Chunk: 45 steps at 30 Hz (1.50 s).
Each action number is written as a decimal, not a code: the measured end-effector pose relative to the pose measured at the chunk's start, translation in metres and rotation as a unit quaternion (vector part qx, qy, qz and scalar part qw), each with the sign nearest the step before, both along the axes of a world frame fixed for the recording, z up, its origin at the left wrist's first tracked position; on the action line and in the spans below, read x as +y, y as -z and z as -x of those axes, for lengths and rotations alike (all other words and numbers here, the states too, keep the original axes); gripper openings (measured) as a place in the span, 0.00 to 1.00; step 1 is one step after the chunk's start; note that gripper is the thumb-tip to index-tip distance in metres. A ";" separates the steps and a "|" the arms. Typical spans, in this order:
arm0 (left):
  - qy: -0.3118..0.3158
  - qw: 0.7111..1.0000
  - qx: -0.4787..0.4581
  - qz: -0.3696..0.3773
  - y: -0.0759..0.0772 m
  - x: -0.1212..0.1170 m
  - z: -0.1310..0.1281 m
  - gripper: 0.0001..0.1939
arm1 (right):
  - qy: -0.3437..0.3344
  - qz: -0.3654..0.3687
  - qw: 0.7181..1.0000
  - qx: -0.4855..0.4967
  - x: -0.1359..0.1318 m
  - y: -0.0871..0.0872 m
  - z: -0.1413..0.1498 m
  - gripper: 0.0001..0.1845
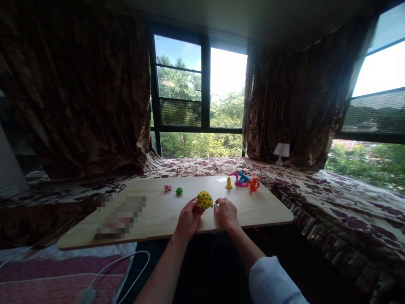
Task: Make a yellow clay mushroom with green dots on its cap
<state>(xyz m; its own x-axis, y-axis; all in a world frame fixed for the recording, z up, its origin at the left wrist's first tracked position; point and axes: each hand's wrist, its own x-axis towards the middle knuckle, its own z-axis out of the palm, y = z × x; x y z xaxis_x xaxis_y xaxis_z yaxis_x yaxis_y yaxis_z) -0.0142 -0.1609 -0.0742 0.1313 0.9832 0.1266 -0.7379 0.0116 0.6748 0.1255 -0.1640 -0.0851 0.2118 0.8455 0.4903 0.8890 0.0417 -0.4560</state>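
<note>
A yellow rounded toy with green bumps [205, 200] is held in my left hand [189, 216], the fingers closed around its left side and underside. Just right of it, my right hand [225, 212] is low over the table with fingers curled and pinched together. Whatever those fingertips hold, if anything, is too small to tell. Beyond my hands are a small green toy [179, 191] and a small pink toy [167, 188] on the left. A yellow cone-like piece [228, 183] stands upright on the right, near an orange spiky toy [253, 184].
Blue [243, 177] and magenta [239, 182] pieces lie by the orange toy on the wooden table [152, 211]. A blurred flat object [122, 217] is at the table's left. A white cable [139, 253] loops below the front edge. A lamp [281, 150] stands back right.
</note>
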 end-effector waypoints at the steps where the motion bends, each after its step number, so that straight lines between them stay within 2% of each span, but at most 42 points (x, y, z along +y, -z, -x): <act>1: 0.001 1.000 0.001 -0.003 0.000 0.000 0.000 0.09 | -0.001 0.001 1.000 0.001 0.000 0.000 0.000 0.07; 7: 0.009 1.000 0.010 -0.020 -0.002 -0.002 -0.003 0.09 | -0.010 0.005 0.999 0.038 0.003 -0.003 0.000 0.06; 11: 0.008 0.999 0.023 -0.027 -0.003 -0.003 -0.003 0.10 | -0.041 0.013 0.994 0.098 0.007 -0.012 -0.006 0.06; 14: 0.007 0.999 0.041 -0.028 -0.002 -0.003 -0.003 0.11 | -0.106 0.009 0.982 0.159 0.002 -0.027 -0.016 0.11; 18: 0.004 0.997 0.071 -0.030 -0.001 -0.005 -0.006 0.12 | -0.226 -0.003 0.948 0.225 -0.014 -0.050 -0.026 0.18; 23: -0.001 0.995 0.090 -0.037 -0.003 -0.007 -0.008 0.11 | -0.299 -0.018 0.920 0.253 -0.021 -0.064 -0.022 0.14; 27: -0.001 0.995 0.096 -0.042 -0.003 -0.008 -0.007 0.10 | -0.313 -0.035 0.916 0.248 -0.019 -0.066 -0.015 0.12; 36: -0.007 0.994 0.101 -0.035 -0.004 -0.009 -0.006 0.10 | -0.295 -0.046 0.929 0.220 -0.016 -0.063 -0.011 0.08; 45: -0.007 0.994 0.101 -0.044 -0.003 -0.010 -0.005 0.12 | -0.310 0.007 0.924 0.225 -0.008 -0.060 -0.010 0.11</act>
